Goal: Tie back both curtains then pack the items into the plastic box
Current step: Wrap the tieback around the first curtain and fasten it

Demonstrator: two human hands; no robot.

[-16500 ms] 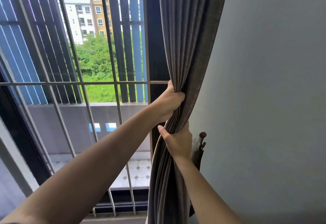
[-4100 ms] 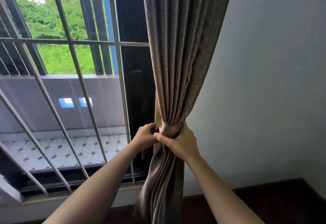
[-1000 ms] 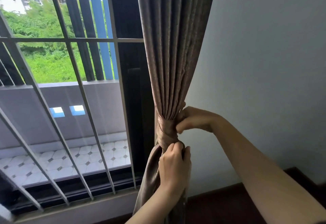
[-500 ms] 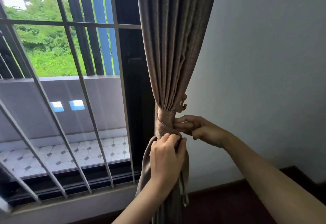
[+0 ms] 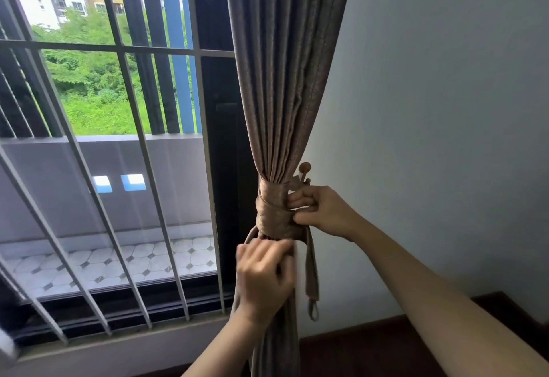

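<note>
Head view: the curtain (image 5: 282, 79) hangs gathered beside the wall (image 5: 445, 109), bound by a wrapped tieback (image 5: 271, 213) just under a wooden hook (image 5: 305, 166). My right hand (image 5: 322, 211) pinches the tieback's right edge; my left hand (image 5: 264, 275), blurred, curls round the curtain below it.

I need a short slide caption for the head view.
Right hand pinches the tieback wound around the gathered curtain beside the wall hook; left hand grips the curtain below.
</note>
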